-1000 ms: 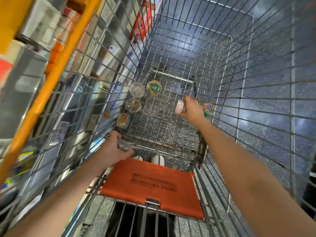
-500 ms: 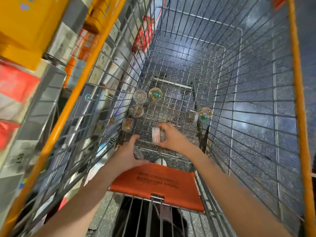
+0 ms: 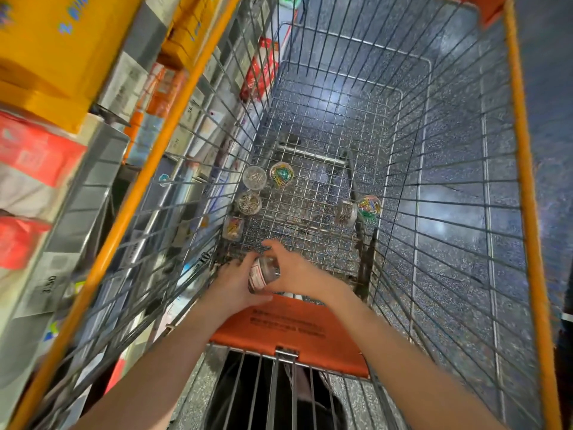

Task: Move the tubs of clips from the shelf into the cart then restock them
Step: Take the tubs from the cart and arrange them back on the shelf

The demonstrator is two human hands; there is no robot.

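On the left stands the shelf (image 3: 46, 187) with yellow and red packs; a price label on its edge seems to read "0.50", but it is blurred and I cannot be sure. Beside it is the wire cart (image 3: 434, 212) with orange rails.

Both forearms reach down into the near end of the cart, above the orange seat flap (image 3: 294, 330), whose printed lines are too small to read. The left hand (image 3: 232, 283) is turned with the back up, its fingers curled around the lower side of a clear tub with a label (image 3: 263, 274). The right hand (image 3: 297, 268) comes from the other side and its fingers curve over the top of the same tub, so the two hands clamp it between them. The tub lies tilted; its label text is not readable.

On the cart floor, four tubs of clips (image 3: 249, 201) lie along the left wall, and two more tubs (image 3: 359, 209) lie near the right wall, touching each other.
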